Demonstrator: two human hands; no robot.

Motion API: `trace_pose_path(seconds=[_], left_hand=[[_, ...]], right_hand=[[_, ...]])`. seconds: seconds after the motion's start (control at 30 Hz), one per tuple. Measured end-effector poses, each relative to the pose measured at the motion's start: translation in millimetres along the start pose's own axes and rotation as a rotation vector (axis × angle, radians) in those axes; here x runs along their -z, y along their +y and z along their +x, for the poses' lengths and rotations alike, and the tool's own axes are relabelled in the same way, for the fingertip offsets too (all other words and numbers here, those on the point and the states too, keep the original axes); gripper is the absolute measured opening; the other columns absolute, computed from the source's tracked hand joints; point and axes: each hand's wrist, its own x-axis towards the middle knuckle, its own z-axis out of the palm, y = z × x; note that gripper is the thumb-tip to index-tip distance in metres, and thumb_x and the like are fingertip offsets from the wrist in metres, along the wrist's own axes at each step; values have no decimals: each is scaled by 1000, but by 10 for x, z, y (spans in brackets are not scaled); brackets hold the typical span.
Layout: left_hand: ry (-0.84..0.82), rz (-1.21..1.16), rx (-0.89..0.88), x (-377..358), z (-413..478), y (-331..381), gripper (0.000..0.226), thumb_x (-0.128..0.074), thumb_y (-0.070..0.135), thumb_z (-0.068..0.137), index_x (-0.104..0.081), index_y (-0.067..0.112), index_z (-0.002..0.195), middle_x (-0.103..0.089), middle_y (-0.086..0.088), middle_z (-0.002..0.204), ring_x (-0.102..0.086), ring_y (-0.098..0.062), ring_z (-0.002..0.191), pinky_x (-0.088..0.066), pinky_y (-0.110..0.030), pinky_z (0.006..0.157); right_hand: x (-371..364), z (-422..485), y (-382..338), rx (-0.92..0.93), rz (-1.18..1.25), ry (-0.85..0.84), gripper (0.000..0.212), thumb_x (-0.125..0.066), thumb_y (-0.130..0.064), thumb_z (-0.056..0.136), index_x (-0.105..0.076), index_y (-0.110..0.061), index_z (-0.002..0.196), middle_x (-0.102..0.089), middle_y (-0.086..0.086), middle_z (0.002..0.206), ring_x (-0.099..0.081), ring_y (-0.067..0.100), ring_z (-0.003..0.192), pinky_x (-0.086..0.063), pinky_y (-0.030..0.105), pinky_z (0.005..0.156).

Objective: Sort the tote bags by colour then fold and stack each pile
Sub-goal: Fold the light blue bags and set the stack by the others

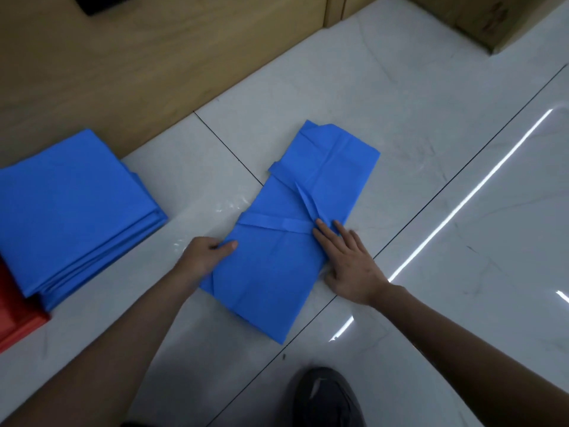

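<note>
Blue non-woven fabric tote bag (pixel 278 272) flat on glossy white tile floor (pixel 431 143), folded into a long strip, handle strap across the middle, creased. Left hand (pixel 203 257) pinches its left edge; right hand (pixel 351 266) presses flat, fingers straight. Blue folded stack (pixel 70 204) well left.

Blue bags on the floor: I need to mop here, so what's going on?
A person is folding a blue tote bag on the tiled floor. The left hand grips its left edge; the right hand presses flat on its right side. A stack of blue bags lies to the left, beside something red.
</note>
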Motion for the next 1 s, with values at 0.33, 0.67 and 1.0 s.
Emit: trace_pose_path(seconds=[0.33, 0.67, 1.0], left_hand=[[-165, -723, 155, 6, -161, -14, 43, -33, 47, 97, -64, 17, 100, -73, 1, 84, -66, -14, 76, -48, -29, 74], [370, -57, -464, -733, 26, 572, 29, -60, 18, 90, -56, 12, 117, -46, -5, 120, -53, -24, 106, -44, -28, 87], [305, 710, -559, -1125, 340, 548, 63, -41, 55, 91, -34, 22, 144, -10, -15, 156, -6, -35, 143, -9, -55, 111]], right_hand=[[203, 113, -48, -302, 793, 333, 28, -47, -24, 98, -62, -1, 95, -59, -2, 90, -51, 14, 87, -37, 25, 77], [297, 336, -161, -734, 1246, 598, 28, -56, -23, 92, -48, -17, 118, -67, 7, 95, -60, 8, 79, -43, 20, 63], [401, 191, -334, -806, 882, 559, 45, -52, -28, 91, -37, -14, 130, -54, 4, 118, -60, 20, 98, -51, 40, 84]])
